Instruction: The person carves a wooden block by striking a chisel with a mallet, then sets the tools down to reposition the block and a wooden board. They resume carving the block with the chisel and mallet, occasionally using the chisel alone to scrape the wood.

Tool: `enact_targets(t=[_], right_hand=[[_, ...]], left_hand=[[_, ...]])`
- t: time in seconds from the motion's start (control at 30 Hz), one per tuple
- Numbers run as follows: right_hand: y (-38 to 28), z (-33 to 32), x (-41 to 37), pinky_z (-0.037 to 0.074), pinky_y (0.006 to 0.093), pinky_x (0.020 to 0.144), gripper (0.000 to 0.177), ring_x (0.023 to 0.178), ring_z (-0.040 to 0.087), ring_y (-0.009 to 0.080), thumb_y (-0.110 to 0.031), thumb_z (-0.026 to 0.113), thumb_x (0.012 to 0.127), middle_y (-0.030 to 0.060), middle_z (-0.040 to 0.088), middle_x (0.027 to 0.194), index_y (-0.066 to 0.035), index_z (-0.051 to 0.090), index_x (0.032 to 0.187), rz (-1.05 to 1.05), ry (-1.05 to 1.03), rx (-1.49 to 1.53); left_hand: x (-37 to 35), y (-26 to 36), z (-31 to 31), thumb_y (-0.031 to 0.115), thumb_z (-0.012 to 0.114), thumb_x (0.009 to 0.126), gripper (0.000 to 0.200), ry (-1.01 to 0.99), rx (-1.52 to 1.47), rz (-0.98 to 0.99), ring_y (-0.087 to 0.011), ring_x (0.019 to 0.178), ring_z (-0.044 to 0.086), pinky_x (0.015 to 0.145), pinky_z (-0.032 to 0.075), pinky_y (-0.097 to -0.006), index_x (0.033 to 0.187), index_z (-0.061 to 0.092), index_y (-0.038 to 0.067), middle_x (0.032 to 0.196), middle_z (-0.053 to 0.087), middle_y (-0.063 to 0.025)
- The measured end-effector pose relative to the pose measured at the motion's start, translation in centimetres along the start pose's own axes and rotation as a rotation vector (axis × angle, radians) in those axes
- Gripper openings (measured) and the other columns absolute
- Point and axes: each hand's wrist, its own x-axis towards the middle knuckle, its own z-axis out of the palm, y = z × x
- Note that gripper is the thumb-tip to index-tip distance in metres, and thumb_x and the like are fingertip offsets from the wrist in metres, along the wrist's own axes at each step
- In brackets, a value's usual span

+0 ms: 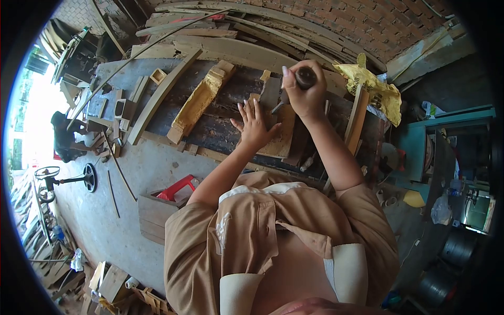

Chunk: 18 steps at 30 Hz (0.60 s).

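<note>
My right hand [307, 92] is wrapped around the dark round handle of a chisel [278, 107]. Its metal blade slants down to the left, the tip close to the fingers of my left hand. My left hand [254, 126] lies flat with fingers spread, pressing on a light wooden board [281, 139] on the bench. Beyond the fingertips is a flat grey piece [270, 92], partly hidden by my hands. Exactly where the chisel tip touches is hard to make out.
On the dark workbench [220, 113] lie a yellowish hollowed wooden block [202, 100] and a long curved plank [165, 97]. A yellow sack [370, 86] hangs at the right end. Behind are stacked boards [252, 42]. Another person [68, 134] bends over at far left.
</note>
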Motion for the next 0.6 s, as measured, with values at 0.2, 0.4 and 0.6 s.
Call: enact_targets(t=[0.2,0.4,0.6], right_hand=[[-1.0,1.1,0.2,0.043,0.0217,0.06,0.019,0.064,0.051,0.0076,-0.011,0.066,0.078,0.0017,0.053,0.07,-0.005,0.048,0.079,-0.05,-0.039,-0.075],[-1.3,1.0,0.3,0.045,0.0295,0.057,0.031,0.06,0.055,0.0183,-0.024,0.071,0.073,0.006,0.054,0.064,-0.004,0.049,0.081,-0.004,-0.109,-0.158],[-2.5,-1.7,0.1,0.04,0.0374,0.087,0.056,0.102,0.052,0.0276,-0.038,0.07,0.072,0.0148,0.053,0.107,0.0,0.048,0.106,-0.116,-0.133,-0.561]], left_hand=[[0.4,-0.6,-2.1,0.061,0.063,0.063,0.11,-0.075,-0.056,0.064,-0.0426,0.131,-0.005,0.091,-0.001,-0.0702,0.138,0.007,0.003,0.142,0.006,-0.0253],[3.2,2.5,-11.6,0.031,0.078,0.06,0.091,-0.124,-0.176,0.46,-0.0407,0.13,0.014,0.095,0.013,-0.0651,0.134,0.028,0.015,0.138,0.025,-0.0195],[5.7,7.3,-11.9,0.014,0.069,0.066,0.045,-0.141,-0.86,0.636,-0.015,0.086,0.054,0.077,0.043,-0.0287,0.105,0.05,0.003,0.095,0.057,-0.0077]])
